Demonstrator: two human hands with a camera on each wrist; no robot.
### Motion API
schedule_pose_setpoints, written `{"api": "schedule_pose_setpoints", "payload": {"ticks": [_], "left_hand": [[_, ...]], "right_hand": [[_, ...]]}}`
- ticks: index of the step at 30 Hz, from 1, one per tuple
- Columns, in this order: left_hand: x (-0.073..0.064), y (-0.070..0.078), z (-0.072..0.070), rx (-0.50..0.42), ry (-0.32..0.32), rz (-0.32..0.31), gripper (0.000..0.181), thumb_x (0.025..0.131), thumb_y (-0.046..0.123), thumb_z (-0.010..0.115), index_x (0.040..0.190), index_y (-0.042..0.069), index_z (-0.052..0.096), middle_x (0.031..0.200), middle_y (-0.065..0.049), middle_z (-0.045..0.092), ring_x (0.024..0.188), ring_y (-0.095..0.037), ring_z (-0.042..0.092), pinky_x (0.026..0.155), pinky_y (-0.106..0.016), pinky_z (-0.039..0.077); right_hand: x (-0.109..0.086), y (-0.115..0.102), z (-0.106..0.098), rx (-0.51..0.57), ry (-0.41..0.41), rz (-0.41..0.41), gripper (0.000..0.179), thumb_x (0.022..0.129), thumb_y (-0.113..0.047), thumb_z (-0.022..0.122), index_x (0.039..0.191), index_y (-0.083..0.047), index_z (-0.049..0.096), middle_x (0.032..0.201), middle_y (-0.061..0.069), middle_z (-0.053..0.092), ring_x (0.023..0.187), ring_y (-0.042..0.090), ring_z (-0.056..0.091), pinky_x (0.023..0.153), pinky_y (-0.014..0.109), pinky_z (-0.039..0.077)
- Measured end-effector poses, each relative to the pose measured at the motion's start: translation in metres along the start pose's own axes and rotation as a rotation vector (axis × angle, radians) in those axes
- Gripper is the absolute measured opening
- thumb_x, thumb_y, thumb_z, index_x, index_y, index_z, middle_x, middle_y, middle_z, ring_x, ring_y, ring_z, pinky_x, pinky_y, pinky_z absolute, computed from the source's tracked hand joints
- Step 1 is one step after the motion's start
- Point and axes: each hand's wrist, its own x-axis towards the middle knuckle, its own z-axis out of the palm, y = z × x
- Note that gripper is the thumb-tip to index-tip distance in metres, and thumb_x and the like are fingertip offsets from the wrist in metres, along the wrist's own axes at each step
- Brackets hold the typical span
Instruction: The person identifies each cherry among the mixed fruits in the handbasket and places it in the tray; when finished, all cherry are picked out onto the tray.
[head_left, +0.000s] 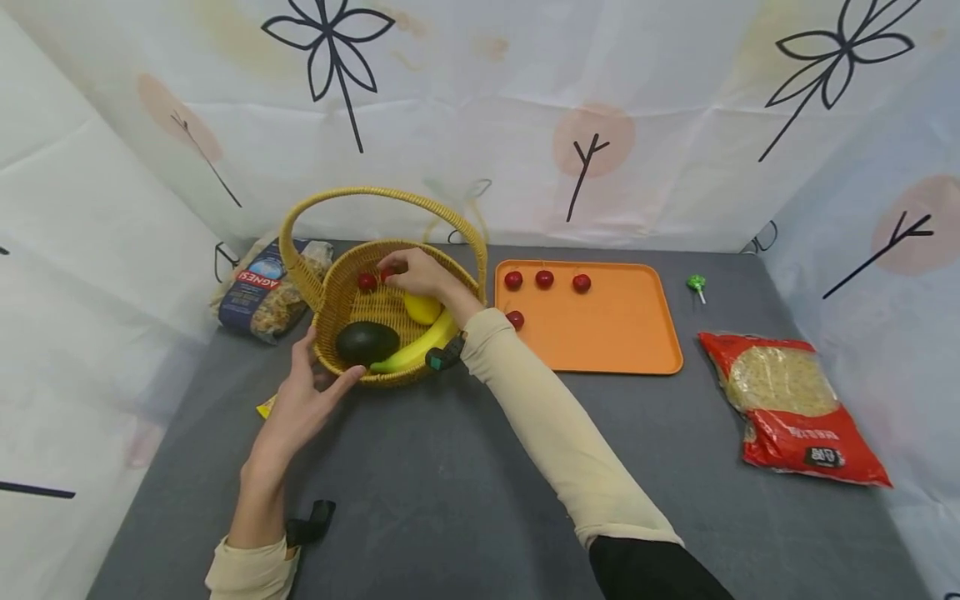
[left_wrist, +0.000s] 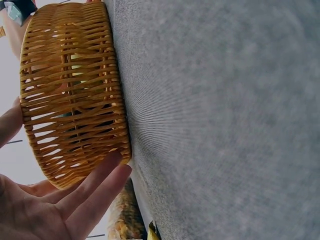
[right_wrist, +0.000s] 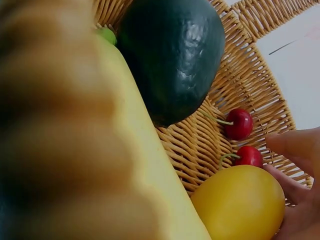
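Note:
A yellow wicker basket [head_left: 378,308] with a tall handle holds a dark green avocado [head_left: 367,342], a banana [head_left: 420,346], a lemon [head_left: 422,308] and two cherries. My left hand [head_left: 300,400] rests against the basket's near left side, its fingers fairly straight along the weave and the thumb at the rim. Over the basket reaches my right hand [head_left: 420,275], fingertips right beside one cherry [right_wrist: 249,156]. In the right wrist view its finger and thumb stand parted next to that cherry. The other cherry [right_wrist: 238,124] lies close by on the basket floor.
An orange tray [head_left: 600,333] with several cherries stands right of the basket. Behind left lies a pasta bag [head_left: 266,287]. A green lollipop [head_left: 697,283] and a red pasta bag [head_left: 795,408] are at right. A yellow packet [head_left: 266,407] peeks out beside the left hand.

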Motion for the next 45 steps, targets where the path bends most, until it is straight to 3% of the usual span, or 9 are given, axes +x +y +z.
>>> {"api": "schedule_pose_setpoints", "payload": {"ticks": [15,18,20,24,27,35,39,41,45], "left_hand": [[0.002,-0.001,0.002,0.006,0.003,0.012,0.113,0.106,0.061,0.061,0.173,0.014,-0.017,0.179,-0.034,0.011,0.146,-0.058,0.050,0.109,-0.069,0.053],[0.002,-0.001,0.003,0.007,0.007,0.006,0.114,0.106,0.061,0.062,0.174,0.014,-0.016,0.179,-0.034,0.011,0.146,-0.058,0.050,0.109,-0.069,0.053],[0.001,-0.001,0.003,0.008,0.009,0.003,0.114,0.106,0.061,0.062,0.174,0.014,-0.016,0.179,-0.034,0.012,0.146,-0.057,0.050,0.109,-0.069,0.053],[0.001,-0.002,0.003,0.009,0.011,0.005,0.114,0.105,0.062,0.062,0.174,0.014,-0.016,0.179,-0.034,0.013,0.146,-0.057,0.051,0.108,-0.068,0.054],[0.001,-0.002,0.003,0.007,0.012,0.008,0.113,0.106,0.061,0.062,0.174,0.014,-0.016,0.179,-0.033,0.012,0.146,-0.056,0.050,0.108,-0.068,0.054],[0.002,-0.001,0.003,-0.003,0.010,0.021,0.113,0.106,0.060,0.062,0.174,0.015,-0.015,0.179,-0.033,0.011,0.146,-0.057,0.051,0.107,-0.068,0.054],[0.002,-0.002,0.002,-0.004,0.013,0.020,0.113,0.105,0.061,0.062,0.174,0.015,-0.015,0.179,-0.033,0.012,0.146,-0.057,0.050,0.108,-0.068,0.053],[0.001,-0.002,0.002,-0.003,0.013,0.020,0.113,0.105,0.061,0.062,0.174,0.015,-0.015,0.179,-0.033,0.013,0.146,-0.056,0.051,0.108,-0.068,0.053],[0.001,-0.001,0.002,-0.002,0.012,0.021,0.113,0.105,0.061,0.062,0.174,0.015,-0.016,0.179,-0.033,0.013,0.145,-0.056,0.051,0.108,-0.068,0.054]], "right_hand": [[0.008,0.000,0.005,-0.129,-0.125,0.037,0.050,0.113,-0.013,0.057,0.162,-0.008,0.051,0.168,0.012,0.052,0.131,0.024,0.064,0.101,0.027,0.052],[0.010,0.001,0.008,-0.157,-0.144,0.031,0.053,0.113,-0.012,0.056,0.165,-0.010,0.047,0.118,0.012,0.075,0.080,0.012,0.061,0.077,0.021,0.047],[0.011,0.002,0.009,-0.162,-0.151,0.021,0.055,0.113,-0.011,0.056,0.166,-0.009,0.045,0.084,0.008,0.063,0.062,0.013,0.037,0.067,0.023,0.038],[0.009,0.002,0.011,-0.189,-0.153,0.013,0.055,0.113,-0.012,0.055,0.166,-0.005,0.044,0.124,0.017,0.066,0.096,0.020,0.065,0.086,0.024,0.053],[0.006,0.001,0.011,-0.192,-0.140,0.012,0.052,0.113,-0.012,0.054,0.164,-0.002,0.046,0.172,0.020,0.033,0.146,0.031,0.053,0.116,0.035,0.051],[0.007,0.004,0.012,-0.177,-0.089,0.018,0.049,0.111,-0.009,0.054,0.160,-0.004,0.053,0.171,0.021,0.042,0.168,0.034,0.025,0.132,0.042,0.037],[0.009,0.004,0.011,-0.190,-0.081,-0.026,0.046,0.110,-0.007,0.055,0.156,0.000,0.057,0.159,0.019,0.059,0.151,0.028,0.054,0.112,0.030,0.050],[0.010,0.004,0.011,-0.187,-0.071,-0.028,0.045,0.110,-0.006,0.055,0.155,0.000,0.058,0.143,0.023,0.069,0.113,0.022,0.069,0.091,0.023,0.051],[0.010,0.004,0.011,-0.149,-0.045,-0.010,0.045,0.109,-0.003,0.056,0.154,-0.001,0.059,0.124,0.028,0.073,0.060,0.010,0.031,0.064,0.022,0.031]]}}
